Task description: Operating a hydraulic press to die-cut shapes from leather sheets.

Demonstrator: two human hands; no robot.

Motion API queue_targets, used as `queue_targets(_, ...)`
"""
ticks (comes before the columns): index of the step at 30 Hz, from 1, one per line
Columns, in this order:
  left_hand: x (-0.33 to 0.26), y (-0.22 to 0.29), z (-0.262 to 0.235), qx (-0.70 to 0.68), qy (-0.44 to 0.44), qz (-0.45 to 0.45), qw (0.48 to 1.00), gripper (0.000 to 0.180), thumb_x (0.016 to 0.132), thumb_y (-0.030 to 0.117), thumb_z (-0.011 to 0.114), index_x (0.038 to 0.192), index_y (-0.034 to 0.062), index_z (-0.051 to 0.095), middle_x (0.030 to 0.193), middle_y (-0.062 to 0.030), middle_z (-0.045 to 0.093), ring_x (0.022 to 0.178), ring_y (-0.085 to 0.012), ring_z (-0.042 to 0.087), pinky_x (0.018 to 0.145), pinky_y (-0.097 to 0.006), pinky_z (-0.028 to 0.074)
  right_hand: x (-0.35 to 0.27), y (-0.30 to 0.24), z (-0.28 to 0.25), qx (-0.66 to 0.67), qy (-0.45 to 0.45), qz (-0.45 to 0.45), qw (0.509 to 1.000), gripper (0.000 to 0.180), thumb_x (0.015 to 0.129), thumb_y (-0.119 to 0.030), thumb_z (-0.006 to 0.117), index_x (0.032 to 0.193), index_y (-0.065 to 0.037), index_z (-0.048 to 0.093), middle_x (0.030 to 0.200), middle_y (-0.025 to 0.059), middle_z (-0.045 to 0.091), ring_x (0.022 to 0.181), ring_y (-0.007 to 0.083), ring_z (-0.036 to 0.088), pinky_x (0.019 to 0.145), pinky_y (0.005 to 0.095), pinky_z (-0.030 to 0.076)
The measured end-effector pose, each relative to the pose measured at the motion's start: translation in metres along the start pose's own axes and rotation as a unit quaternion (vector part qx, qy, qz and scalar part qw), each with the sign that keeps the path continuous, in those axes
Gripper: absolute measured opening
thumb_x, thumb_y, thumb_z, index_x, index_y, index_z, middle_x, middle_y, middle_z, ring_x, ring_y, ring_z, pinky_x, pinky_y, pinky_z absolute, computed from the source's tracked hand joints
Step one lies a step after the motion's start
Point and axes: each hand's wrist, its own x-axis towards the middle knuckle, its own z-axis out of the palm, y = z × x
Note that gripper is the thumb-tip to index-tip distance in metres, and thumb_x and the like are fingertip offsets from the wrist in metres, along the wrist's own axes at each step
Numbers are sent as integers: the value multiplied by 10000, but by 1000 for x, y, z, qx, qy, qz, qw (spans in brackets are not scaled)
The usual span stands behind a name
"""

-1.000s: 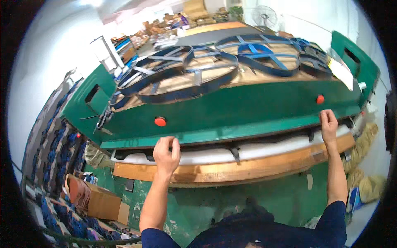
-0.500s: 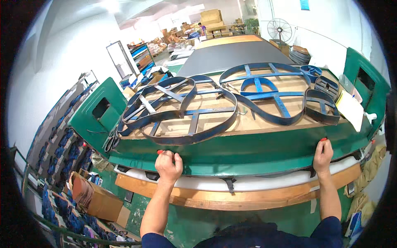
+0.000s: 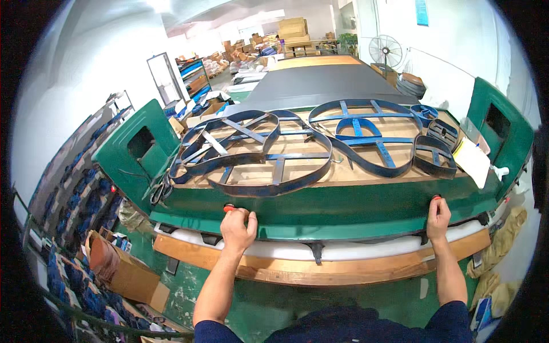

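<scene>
My left hand (image 3: 238, 228) is closed at a red knob (image 3: 229, 207) on the front of a green machine (image 3: 320, 208). Farther right, my right hand (image 3: 438, 220) is closed at a second red knob (image 3: 437, 197). Only a bit of each knob shows past the fingers. Beyond my hands, a brown board (image 3: 357, 174) lies on the machine. On it rest a curved metal cutting die (image 3: 274, 188) with crossbars at the left, a larger blue die (image 3: 366, 140) right of centre, and a small rounded die (image 3: 434, 166) at the right.
Green side housings (image 3: 137, 143) (image 3: 492, 123) flank the board. White paper (image 3: 473, 163) lies at its right end, scissors (image 3: 160, 191) at its left. A wooden beam (image 3: 320, 271) runs below the hands. Shelves of dies (image 3: 74, 206) and a carton (image 3: 128, 274) stand left.
The whole view has shifted and tilted slightly. Both hands remain closed at the red knobs, and the dies show no clear movement on the board.
</scene>
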Motion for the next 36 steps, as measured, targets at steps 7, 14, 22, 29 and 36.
queue_targets(7, -73, 11, -20, -72, -103, 8, 992, 189, 812, 139, 711, 701, 53, 584, 690, -124, 613, 672, -347, 601, 626, -476, 477, -42, -55, 4, 4, -156, 3, 988, 199, 886, -62, 641, 713, -9, 558, 626, 122, 542, 549, 234, 526, 533, 342, 408)
queue_targets(14, -134, 2, -28, -71, -106, -6, 992, 193, 816, 119, 638, 648, 50, 571, 633, -135, 570, 621, -359, 560, 586, -483, 425, -110, -107, 29, -11, -384, -66, 921, 218, 842, -148, 670, 694, -9, 591, 713, 184, 618, 654, 381, 617, 579, 460, 489)
queue_targets(22, -150, -5, -19, -32, -46, -14, 998, 212, 764, 108, 619, 577, 75, 527, 592, -114, 544, 596, -320, 565, 620, -448, 453, -134, -116, 40, -118, -394, -52, 910, 245, 877, -168, 624, 700, -3, 585, 734, 207, 612, 703, 409, 612, 621, 487, 482)
queue_targets(29, -160, -8, -13, -39, -55, -9, 998, 236, 797, 158, 633, 592, 71, 556, 623, -123, 581, 628, -329, 588, 655, -469, 454, -157, -118, 45, -164, -281, -8, 945, 252, 866, -208, 628, 708, -13, 611, 734, 214, 621, 697, 414, 613, 624, 493, 476)
queue_targets(36, -168, -10, -16, -60, -125, 2, 990, 292, 875, 208, 597, 647, 27, 599, 662, -179, 614, 682, -385, 603, 706, -518, 452, -195, -101, 58, -244, -185, -26, 952, 230, 917, -173, 551, 748, -24, 597, 798, 197, 628, 802, 425, 574, 755, 519, 440)
